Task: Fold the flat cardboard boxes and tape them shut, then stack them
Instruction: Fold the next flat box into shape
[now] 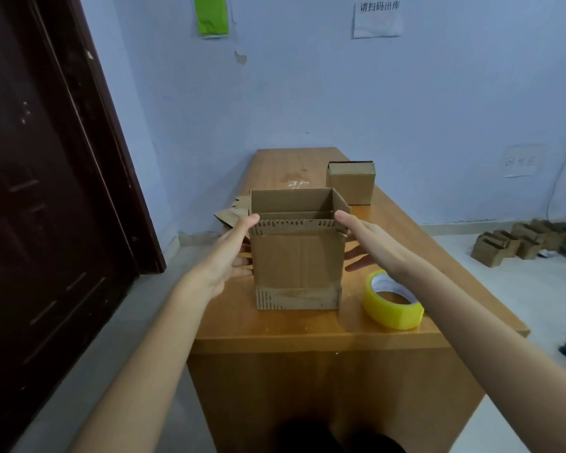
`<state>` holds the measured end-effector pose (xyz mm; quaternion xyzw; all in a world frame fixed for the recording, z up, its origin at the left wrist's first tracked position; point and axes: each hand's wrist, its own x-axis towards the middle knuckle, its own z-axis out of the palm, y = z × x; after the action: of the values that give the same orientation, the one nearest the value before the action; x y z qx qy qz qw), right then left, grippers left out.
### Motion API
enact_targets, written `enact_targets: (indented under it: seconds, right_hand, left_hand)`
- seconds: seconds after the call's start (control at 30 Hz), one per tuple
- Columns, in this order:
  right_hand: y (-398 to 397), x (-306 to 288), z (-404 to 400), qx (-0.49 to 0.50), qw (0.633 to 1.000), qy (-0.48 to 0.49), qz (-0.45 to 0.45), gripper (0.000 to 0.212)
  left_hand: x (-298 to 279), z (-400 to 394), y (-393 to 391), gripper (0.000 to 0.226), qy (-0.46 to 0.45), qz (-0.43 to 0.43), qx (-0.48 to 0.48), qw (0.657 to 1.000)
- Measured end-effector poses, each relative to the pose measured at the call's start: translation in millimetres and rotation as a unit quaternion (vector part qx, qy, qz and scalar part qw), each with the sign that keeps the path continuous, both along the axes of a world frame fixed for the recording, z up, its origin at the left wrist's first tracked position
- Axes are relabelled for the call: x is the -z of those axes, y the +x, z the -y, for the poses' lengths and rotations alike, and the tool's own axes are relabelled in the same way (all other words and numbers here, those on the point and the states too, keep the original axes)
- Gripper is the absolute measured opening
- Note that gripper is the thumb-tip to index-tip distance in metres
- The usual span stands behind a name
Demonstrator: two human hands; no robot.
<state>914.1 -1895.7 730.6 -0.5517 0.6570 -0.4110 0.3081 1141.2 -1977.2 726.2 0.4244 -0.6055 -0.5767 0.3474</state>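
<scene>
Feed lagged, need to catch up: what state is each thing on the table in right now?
Near box: upright, top flaps open.
Far box: standing, apart.
Tape roll: lying flat, untouched.
Flat cardboard: unfolded.
Left hand: open, against box side.
Right hand: open, at box side.

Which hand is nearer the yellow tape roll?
Right. The right hand sits just above the tape roll, beside the open box; the left hand is across the box.

Bare forearms, no sleeves; perhaps dark clothing (340,439) below.
</scene>
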Motion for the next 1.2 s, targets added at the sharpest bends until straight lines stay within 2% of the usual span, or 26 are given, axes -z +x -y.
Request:
enact_targets:
  seconds: [0.07, 0.17, 0.3, 0.37, 0.5, 0.7, 0.8, 0.97, 1.2]
  right_hand:
    - [-3, 3, -4, -0.027, 1.000, -0.005, 0.003, 0.074]
    - [-5, 8, -9, -0.053, 0.999, -0.011, 0.000, 0.068]
    - [-6, 17, -13, -0.076, 0.997, -0.025, 0.016, 0.081]
    - [-4, 19, -13, -0.078, 0.996, -0.040, 0.014, 0.080]
    - [-5, 22, -10, -0.075, 0.996, -0.043, -0.015, 0.070]
    - [-7, 21, -5, -0.079, 0.995, -0.029, -0.055, 0.065]
    - [-9, 22, -5, -0.083, 0.995, -0.024, -0.052, 0.064]
    - [-10, 19, -1, -0.093, 0.994, -0.016, -0.057, 0.062]
    - [-11, 18, -1, -0.102, 0.993, -0.007, -0.061, 0.062]
  left_hand:
    - [4, -3, 5, 0.055, -0.016, -0.014, 0.012, 1.000]
    - [10, -4, 11, 0.069, -0.034, -0.029, 0.028, 0.999]
    - [19, -6, 15, 0.081, -0.057, -0.039, 0.016, 0.997]
    - [21, -6, 15, 0.084, -0.070, -0.040, 0.007, 0.997]
    - [24, -5, 11, 0.073, -0.089, -0.042, 0.008, 0.995]
    - [26, -3, 8, 0.071, -0.115, -0.035, 0.013, 0.993]
    - [28, -6, 9, 0.070, -0.129, -0.023, 0.022, 0.991]
    - [22, -3, 8, 0.054, -0.139, 0.004, 0.039, 0.990]
    - [17, -3, 8, 0.049, -0.135, 0.040, 0.044, 0.989]
